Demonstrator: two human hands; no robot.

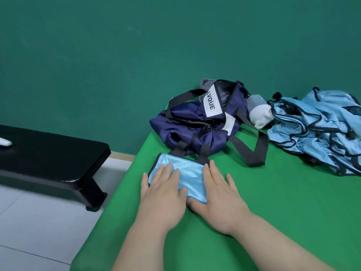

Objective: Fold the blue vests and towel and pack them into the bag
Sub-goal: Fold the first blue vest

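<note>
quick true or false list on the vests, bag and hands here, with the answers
1. The left hand lies flat on the folded vest. True.
2. The folded vest is inside the bag. False: it lies on the green table, in front of the bag.
3. A pile of unfolded vests lies right of the bag. True.
4. The right hand grips the bag. False: it rests open at the folded vest's right edge.

Even, soft light — slight blur
</note>
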